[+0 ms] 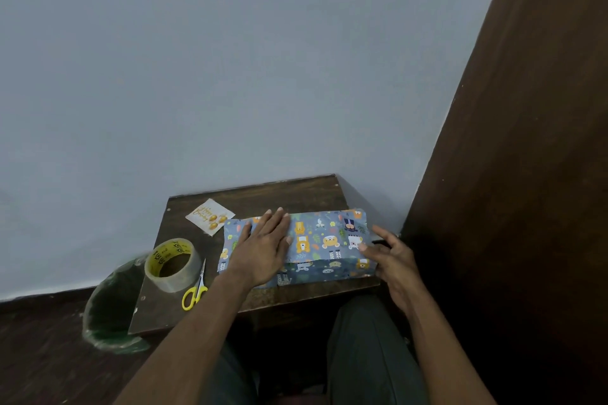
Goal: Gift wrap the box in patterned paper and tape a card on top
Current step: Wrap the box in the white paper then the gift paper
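Left hand [263, 248] flat, fingers spread on wrapped box [324, 240] — right hand [393, 261] fingers pinching right-end paper edge.

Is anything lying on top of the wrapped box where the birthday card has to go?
Yes: the left hand lies flat on the blue animal-patterned wrapped box, covering its left half. The cream birthday card lies on the table beyond it.

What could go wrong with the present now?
The paper could spring open: the left hand only presses flat on the wrapped box while the right hand works its end, and no tape strip is ready. The tape roll sits near the table's left edge, so a nudge might knock it off.
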